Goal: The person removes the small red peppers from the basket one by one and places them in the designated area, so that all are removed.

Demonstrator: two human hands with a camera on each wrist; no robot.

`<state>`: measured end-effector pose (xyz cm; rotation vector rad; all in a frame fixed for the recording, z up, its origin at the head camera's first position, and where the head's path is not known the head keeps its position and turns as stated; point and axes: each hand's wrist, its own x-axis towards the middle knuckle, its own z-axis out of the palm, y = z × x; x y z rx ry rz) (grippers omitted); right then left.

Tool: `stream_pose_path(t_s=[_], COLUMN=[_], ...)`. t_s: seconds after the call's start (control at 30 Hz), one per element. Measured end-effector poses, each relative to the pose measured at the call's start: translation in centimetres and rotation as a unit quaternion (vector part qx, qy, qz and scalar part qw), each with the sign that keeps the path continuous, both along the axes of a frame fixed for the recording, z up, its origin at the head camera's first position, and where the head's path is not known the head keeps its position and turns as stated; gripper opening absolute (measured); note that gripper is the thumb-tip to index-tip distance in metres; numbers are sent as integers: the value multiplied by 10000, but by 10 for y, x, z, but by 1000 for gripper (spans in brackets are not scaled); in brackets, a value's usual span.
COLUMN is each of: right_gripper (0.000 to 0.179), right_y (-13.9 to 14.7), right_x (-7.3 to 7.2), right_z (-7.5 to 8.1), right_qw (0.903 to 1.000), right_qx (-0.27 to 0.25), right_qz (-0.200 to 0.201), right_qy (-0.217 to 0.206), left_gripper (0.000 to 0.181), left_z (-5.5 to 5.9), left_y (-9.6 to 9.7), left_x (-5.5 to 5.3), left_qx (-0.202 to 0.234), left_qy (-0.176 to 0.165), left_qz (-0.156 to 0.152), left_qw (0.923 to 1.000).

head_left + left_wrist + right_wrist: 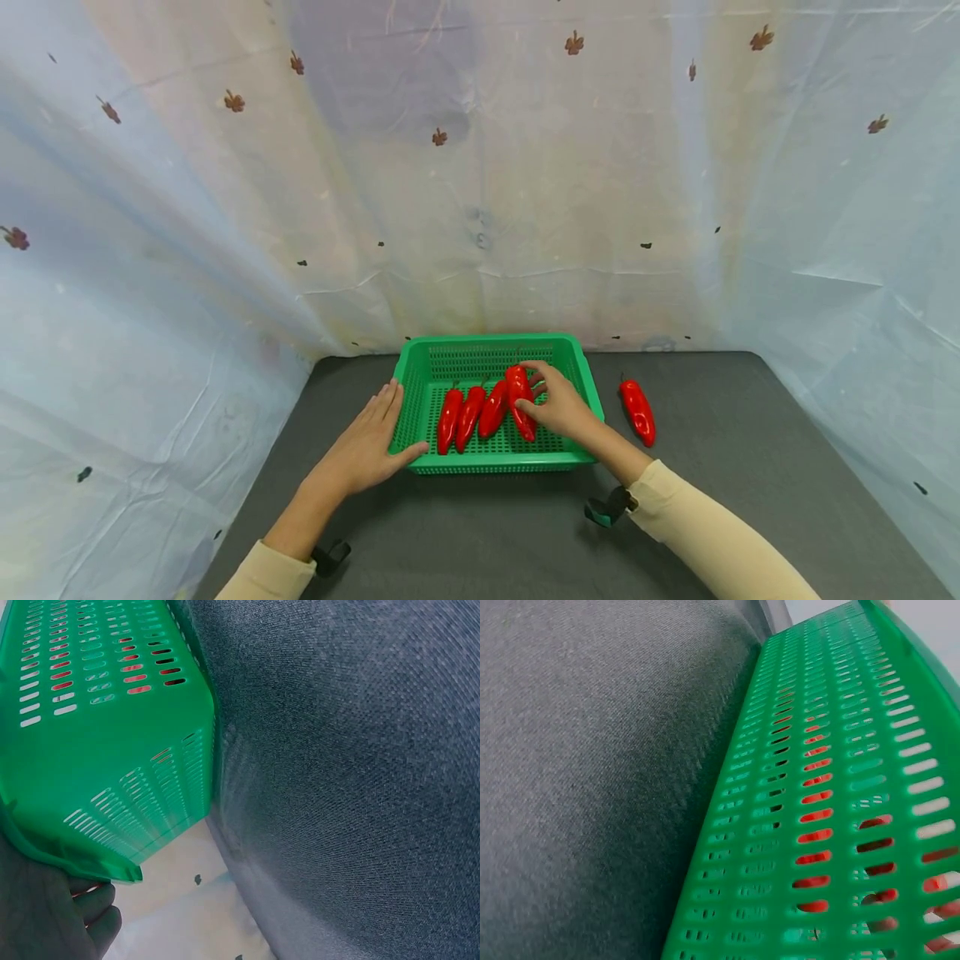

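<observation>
Holding a red pepper [517,385] inside the basket [491,460], with its upper part lying between the thumb and fingertips of the right hand [561,406]. Having three more peppers [470,417] lying just to its left on the basket floor, roughly side by side, and one loose pepper [637,412] lying on the table [697,467], right of the basket and apart from both hands.

Pinching narrowly with the right hand, bending the fingers round the pepper's right side and setting the thumb across its front. Resting the left hand [366,454] along the basket's left rim, holding its fingers straight and pointing its thumb out over the near left corner.

Facing glossy, long, tapering red bodies with thin dark stems; green plastic, pierced by rows of round-ended slots and showing red through some of them in both wrist views; dark grey, woven-looking tabletop; and, behind, a creased whitish sheet [525,192] bearing scattered brown leaf shapes. Wearing cream sleeves [705,525] and dark wrist bands [609,506].
</observation>
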<state>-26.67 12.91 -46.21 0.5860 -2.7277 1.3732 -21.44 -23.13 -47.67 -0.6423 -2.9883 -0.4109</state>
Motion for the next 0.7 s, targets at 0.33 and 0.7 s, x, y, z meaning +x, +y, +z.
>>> stream_pose_path(t_s=[0.33,0.7], right_gripper=[69,71], right_y=[19,43], right_x=[5,12], right_z=[12,22], right_qw=[9998,9986], right_qx=[-129,-81], right_qz=[-64,-248], right_qy=[142,451], left_gripper=[114,113], left_z=[-2,-2], left_y=[0,-1], left_x=[-1,-1], left_qx=[-40,24], left_qy=[26,55], left_qz=[6,2], left_qw=[10000,10000])
